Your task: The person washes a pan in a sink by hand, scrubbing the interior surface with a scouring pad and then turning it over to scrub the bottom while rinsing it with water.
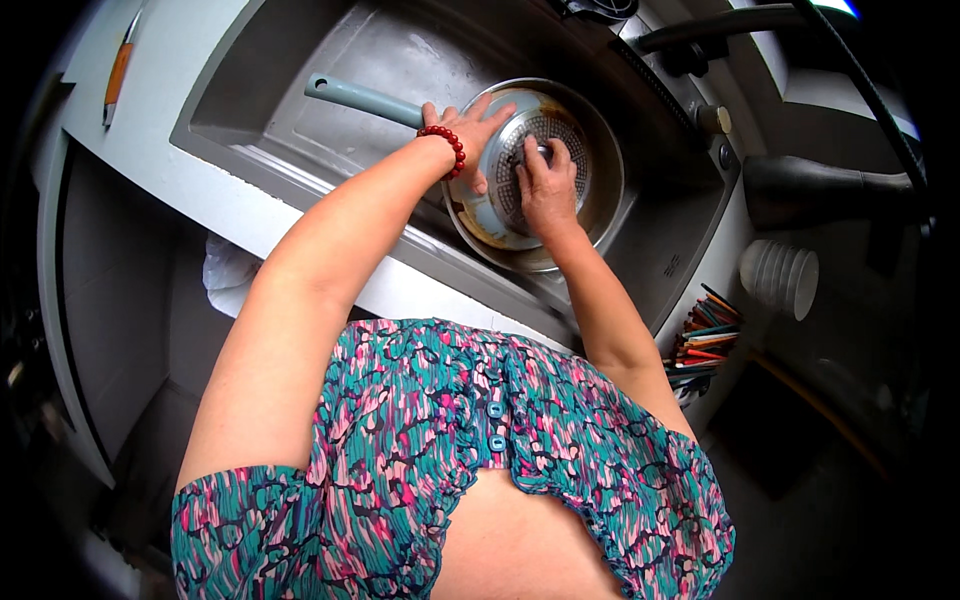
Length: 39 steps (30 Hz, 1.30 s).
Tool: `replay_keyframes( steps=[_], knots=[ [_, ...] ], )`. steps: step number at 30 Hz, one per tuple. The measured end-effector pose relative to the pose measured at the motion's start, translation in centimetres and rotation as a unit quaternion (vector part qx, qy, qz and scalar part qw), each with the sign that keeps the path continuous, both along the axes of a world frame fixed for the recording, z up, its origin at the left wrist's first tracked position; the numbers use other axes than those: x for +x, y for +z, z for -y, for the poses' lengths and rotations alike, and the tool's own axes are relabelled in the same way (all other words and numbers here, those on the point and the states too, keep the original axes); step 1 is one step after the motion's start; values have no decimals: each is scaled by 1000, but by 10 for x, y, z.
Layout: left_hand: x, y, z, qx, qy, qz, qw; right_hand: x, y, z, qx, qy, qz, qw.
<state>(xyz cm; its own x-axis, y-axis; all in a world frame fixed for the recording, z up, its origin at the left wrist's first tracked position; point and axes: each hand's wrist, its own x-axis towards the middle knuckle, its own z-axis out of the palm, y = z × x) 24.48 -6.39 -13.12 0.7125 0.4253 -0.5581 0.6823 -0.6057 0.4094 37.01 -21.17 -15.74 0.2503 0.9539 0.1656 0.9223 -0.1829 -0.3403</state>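
Observation:
A frying pan (495, 222) with a blue-grey handle (365, 98) lies bottom up in a round metal basin (612, 205) inside the sink. Brown stains mark its pale underside, and a dotted metal disc covers the middle. My left hand (465, 138), with a red bead bracelet at the wrist, rests on the pan near the handle, its fingers spread. On the disc, my right hand (550, 190) has its fingers curled down around something small, mostly hidden, that I cannot make out.
The grey sink (290, 125) surrounds the basin. A wooden-handled knife-like tool (118, 80) lies on the white counter at far left. A dark faucet (720, 28) reaches in at upper right. Stacked pale bowls (780, 278) and a bunch of thin coloured sticks (708, 330) stand at right.

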Motion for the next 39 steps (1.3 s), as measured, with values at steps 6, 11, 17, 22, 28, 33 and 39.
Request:
replay_keyframes(
  steps=[6, 11, 17, 22, 28, 33, 39],
  knots=[
    [-1, -4, 1, 0, 1, 3, 1000, -25, 32, 43, -133, 116, 9, 984],
    [0, -3, 1, 5, -2, 2, 1000, -14, 29, 15, -235, 40, 143, 961],
    [1, 2, 4, -20, 13, -5, 1000, -29, 28, 26, -224, 71, 256, 938],
    [0, -6, 9, 34, -6, 36, 999, -16, 24, 13, -196, 49, 223, 954],
    [-3, -6, 13, 57, -27, 88, 994, -28, 22, 19, -197, 65, 225, 952],
    [-3, -10, 13, 54, -29, 104, 993, -24, 11, 22, -164, 39, 171, 971],
    [-5, -16, 11, 46, -18, 139, 989, -18, 22, 13, -189, 13, 67, 980]
  ],
)
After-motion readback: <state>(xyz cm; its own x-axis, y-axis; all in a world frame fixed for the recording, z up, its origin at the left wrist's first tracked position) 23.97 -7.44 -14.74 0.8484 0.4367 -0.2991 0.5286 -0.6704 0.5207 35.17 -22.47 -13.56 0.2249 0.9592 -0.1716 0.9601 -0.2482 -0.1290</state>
